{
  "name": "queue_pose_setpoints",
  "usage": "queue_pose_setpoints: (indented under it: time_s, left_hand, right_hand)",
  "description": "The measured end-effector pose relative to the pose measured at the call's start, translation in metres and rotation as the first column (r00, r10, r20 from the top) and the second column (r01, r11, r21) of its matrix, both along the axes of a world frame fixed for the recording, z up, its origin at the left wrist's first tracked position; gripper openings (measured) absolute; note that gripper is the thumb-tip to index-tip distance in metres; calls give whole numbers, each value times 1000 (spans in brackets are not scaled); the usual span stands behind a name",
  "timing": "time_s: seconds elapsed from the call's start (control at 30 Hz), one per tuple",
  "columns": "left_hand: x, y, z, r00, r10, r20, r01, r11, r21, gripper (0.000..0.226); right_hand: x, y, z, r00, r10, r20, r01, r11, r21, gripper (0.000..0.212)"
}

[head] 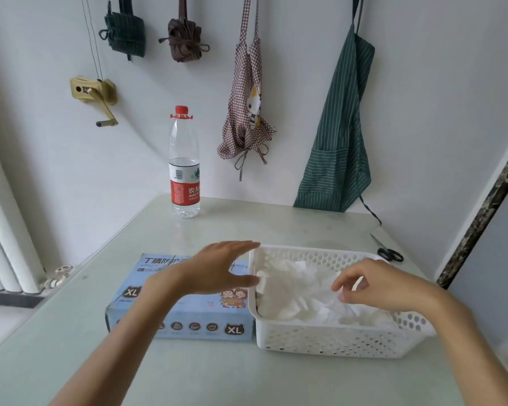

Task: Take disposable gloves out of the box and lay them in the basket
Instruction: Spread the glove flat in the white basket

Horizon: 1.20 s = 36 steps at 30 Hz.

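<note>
Gloves (299, 294): white, heaped in white perforated basket (329, 338), near-right part of tabletop (71, 347). Glove box (188, 315): blue, marked XL, touching basket's left wall. L hand (220, 268): above box, fingers straight, released, holding nothing. R hand (376, 284): over basket, fingertips pinching a glove. Water bottle (184, 162): far edge. Scissors (389, 252): right edge, behind basket.

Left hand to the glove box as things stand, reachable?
Probably yes. The left hand hovers open right over the glove box, nothing between them; the basket sits beside the box, not across it.
</note>
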State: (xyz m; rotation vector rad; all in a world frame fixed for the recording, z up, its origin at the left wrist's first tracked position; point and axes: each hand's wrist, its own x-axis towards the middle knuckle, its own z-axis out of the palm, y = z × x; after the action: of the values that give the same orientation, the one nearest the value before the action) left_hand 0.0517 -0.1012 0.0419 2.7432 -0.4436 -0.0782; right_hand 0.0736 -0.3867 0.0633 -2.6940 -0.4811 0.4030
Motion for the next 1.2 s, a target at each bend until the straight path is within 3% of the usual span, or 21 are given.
queue_pose_setpoints:
  time_s: [0.1, 0.17, 0.27, 0.37, 0.5, 0.57, 0.63, 0.7, 0.77, 0.87, 1.0, 1.1, 1.2]
  left_hand:
    - [-15, 75, -7, 980, 194, 45, -194, 981, -4, 67]
    - [-20, 114, -21, 957, 285, -58, -283, 958, 38, 71]
    - [-25, 140, -34, 930, 289, -227, -301, 953, -19, 82]
    - [-22, 154, -38, 927, 273, -258, -294, 955, -46, 128]
    - [-20, 156, -35, 917, 277, -287, -303, 952, -48, 126]
    - [-19, 153, -33, 917, 270, -295, -293, 955, -36, 125]
    - [-20, 149, -31, 918, 288, -271, -309, 950, -37, 94]
    - [-18, 148, -32, 920, 312, -239, -330, 943, -35, 74]
    - [-15, 148, -32, 917, 326, -229, -340, 940, -22, 73]
    - [-13, 148, -34, 914, 337, -226, -353, 935, -31, 72]
    - [-14, 148, -32, 926, 318, -203, -338, 938, -72, 75]
    - [-15, 148, -29, 947, 282, -155, -304, 941, -146, 80]
    - [-14, 139, -26, 966, 251, -61, -258, 944, -206, 68]
  right_hand:
    - [-2, 40, 6, 983, 3, 184, -13, 999, 53, 9]
    - [-4, 83, 1, 960, 69, 271, -101, 989, 106, 10]
    - [-2, 150, -17, 902, 199, 384, -250, 964, 87, 16]
    - [7, 203, -38, 819, 324, 474, -379, 925, 22, 26]
    - [19, 241, -56, 716, 440, 542, -466, 879, -99, 26]
    - [23, 246, -58, 709, 458, 535, -464, 876, -135, 19]
    - [27, 242, -54, 767, 421, 484, -456, 889, -52, 14]
    - [31, 231, -45, 884, 344, 316, -415, 888, 195, 9]
    - [32, 216, -33, 942, 298, 151, -334, 837, 432, 4]
    - [30, 197, -24, 985, 157, 77, -170, 748, 641, 5]
    - [21, 187, -22, 990, 83, 115, -134, 820, 556, 6]
    - [13, 189, -27, 988, -41, 148, -62, 774, 631, 3]
    - [7, 192, -34, 994, -20, 108, -54, 763, 644, 4]
